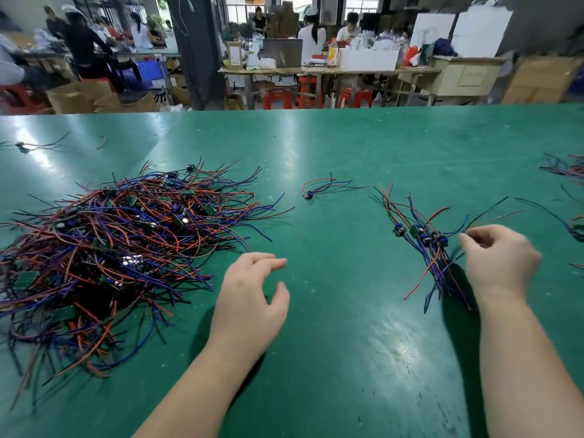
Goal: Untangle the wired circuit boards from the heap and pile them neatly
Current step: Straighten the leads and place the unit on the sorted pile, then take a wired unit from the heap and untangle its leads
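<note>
Now your right hand (501,263) clamps its fingers on wire ends of the small neat pile of blue-capped wired boards (425,240), likely aligning them; your left hand (252,298) hovers, fingers apart, with the tangled red-blue-black wire heap (110,248) just left.

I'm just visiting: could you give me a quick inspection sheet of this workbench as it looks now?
Surface: green mat, glossy, scuffed.
Job's things: big tangled heap at left; small sorted pile at right; lone wired board between them.
Clutter: stray wired board far left; more wired boards at right edge.
Hands: left hand relaxed, holds nothing; right hand pinches a wire of the sorted pile.
Cables: red, blue, black leads on the boards.
Surroundings: workers at tables, red stools, cardboard boxes.
</note>
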Demonstrator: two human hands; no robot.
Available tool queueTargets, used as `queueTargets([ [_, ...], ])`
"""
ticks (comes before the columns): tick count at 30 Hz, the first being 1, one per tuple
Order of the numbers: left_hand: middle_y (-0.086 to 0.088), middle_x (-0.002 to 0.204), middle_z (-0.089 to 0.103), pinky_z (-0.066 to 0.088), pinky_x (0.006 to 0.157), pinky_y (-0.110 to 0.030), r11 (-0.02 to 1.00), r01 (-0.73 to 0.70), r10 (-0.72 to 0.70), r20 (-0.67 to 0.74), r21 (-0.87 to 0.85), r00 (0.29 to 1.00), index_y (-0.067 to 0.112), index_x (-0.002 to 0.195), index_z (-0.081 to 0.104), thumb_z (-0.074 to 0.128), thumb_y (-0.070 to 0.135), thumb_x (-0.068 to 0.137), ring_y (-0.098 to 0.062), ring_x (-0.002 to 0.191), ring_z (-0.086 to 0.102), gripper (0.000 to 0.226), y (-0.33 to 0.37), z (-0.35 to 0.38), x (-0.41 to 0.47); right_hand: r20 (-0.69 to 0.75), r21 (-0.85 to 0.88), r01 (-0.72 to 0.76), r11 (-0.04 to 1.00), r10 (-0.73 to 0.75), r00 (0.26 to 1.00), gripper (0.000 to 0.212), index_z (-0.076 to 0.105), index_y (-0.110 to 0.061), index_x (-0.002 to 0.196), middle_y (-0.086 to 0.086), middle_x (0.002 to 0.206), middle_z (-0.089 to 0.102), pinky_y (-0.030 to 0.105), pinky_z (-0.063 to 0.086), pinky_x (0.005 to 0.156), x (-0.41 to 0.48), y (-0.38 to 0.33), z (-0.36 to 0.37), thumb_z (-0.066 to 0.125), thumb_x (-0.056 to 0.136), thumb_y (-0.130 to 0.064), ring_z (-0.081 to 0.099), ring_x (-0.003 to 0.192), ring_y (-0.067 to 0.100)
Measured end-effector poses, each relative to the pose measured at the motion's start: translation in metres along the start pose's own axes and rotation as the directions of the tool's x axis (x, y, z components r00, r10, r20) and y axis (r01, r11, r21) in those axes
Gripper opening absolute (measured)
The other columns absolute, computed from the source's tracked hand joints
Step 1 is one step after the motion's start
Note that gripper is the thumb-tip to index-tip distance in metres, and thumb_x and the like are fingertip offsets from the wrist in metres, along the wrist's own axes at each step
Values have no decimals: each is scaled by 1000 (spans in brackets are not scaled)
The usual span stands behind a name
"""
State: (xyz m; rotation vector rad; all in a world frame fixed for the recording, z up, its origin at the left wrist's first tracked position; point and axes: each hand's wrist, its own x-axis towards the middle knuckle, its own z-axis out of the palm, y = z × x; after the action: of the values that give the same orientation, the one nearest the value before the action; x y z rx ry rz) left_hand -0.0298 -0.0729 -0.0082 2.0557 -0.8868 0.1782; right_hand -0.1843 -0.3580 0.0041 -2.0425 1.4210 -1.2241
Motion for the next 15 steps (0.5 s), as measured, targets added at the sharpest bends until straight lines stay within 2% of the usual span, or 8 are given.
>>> queueTargets([
  [3,-1,133,46,29,104,-30,963,131,-138,12,235,990,22,129,55,64,22,81,-21,124,39,49,-8,-7,3,116,-135,-82,987,98,988,15,75,-10,90,14,91,73,32,46,78,-4,6,11,71,80,-20,64,90,32],
  [6,-8,148,28,26,109,-40,860,259,-292,7,440,956,29,139,41,57,37,83,-26,136,21,59,-16,-9,4,171,-214,-81,973,119,978,21,75,-16,100,13,101,72,36,49,82,-5,5,13,67,83,-24,62,95,36],
  [10,-19,157,2,10,115,-46,787,344,-433,61,512,899,36,145,29,45,51,89,-31,144,1,59,-26,-6,8,343,-328,12,944,107,933,35,64,-31,121,13,114,67,41,43,92,-10,-1,14,61,87,-33,50,111,40],
  [12,-20,158,-1,7,115,-46,766,346,-451,69,542,890,38,145,28,40,55,90,-31,144,-1,58,-28,-3,11,405,-371,36,928,126,906,40,57,-40,127,8,122,63,41,37,94,-14,-4,14,58,88,-38,42,118,37],
  [15,-12,157,15,15,111,-46,709,336,-449,28,620,893,35,142,35,36,61,88,-28,140,12,60,-33,-5,15,430,-374,44,926,131,893,40,55,-42,128,4,122,63,40,34,95,-16,-6,13,57,88,-37,38,120,34],
])
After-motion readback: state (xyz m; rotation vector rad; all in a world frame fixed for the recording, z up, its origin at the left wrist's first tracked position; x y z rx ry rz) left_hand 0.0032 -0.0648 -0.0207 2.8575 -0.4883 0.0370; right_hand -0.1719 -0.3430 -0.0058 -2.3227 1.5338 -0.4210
